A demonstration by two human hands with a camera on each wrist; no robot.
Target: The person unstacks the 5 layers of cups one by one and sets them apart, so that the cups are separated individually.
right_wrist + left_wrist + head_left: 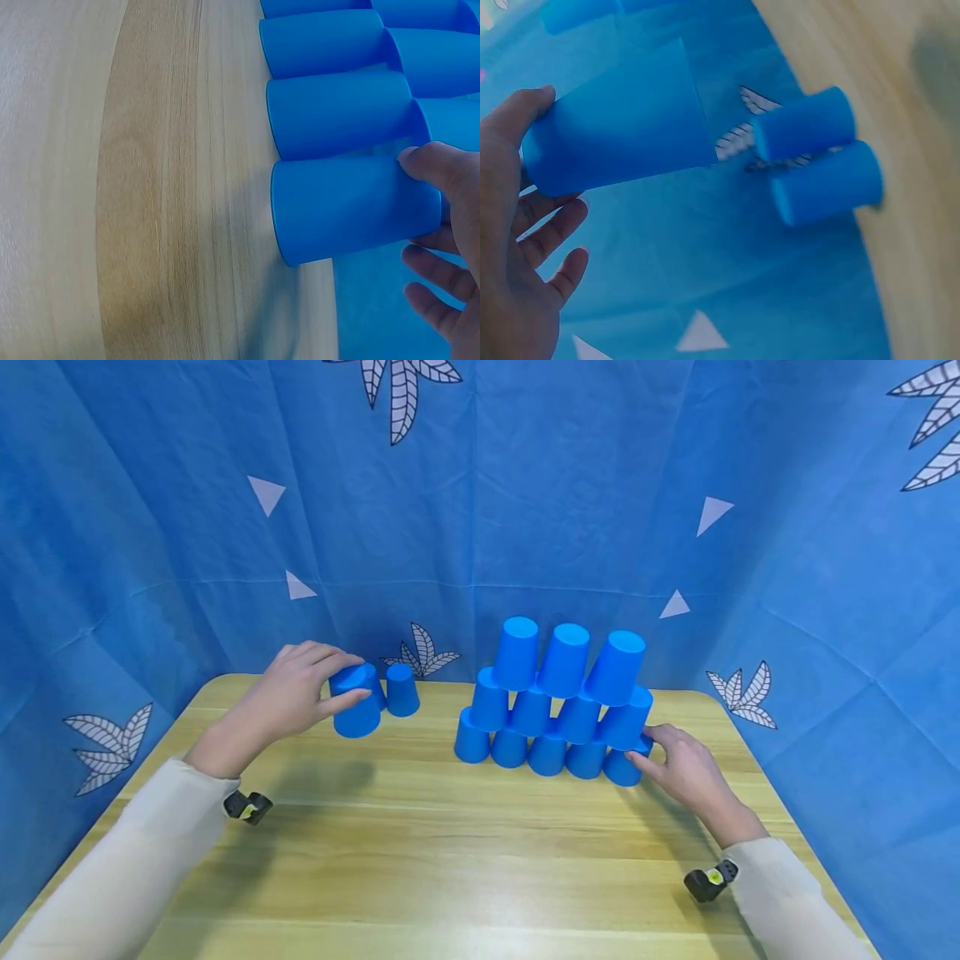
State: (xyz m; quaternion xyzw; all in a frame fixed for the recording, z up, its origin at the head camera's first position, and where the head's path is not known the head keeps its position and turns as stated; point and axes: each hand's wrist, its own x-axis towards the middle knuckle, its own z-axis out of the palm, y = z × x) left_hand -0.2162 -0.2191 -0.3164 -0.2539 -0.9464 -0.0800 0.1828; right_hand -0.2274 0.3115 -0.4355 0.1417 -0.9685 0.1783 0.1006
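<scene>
My left hand grips an upside-down blue cup near its base, thumb on one side and fingers on the other. In the left wrist view this cup hangs in the air. Two more upturned cups stand just beyond it, the farther-right blue cup in full sight. On the right, upturned cups form a stack of three rows, with three in the top row, including a middle top cup. My right hand pinches the rightmost bottom-row cup near its base, between thumb and fingers.
The wooden table runs back to a blue patterned curtain, which hangs behind it and at both sides. The stack stands toward the table's back, right of the middle. A small black device sits on the left wrist.
</scene>
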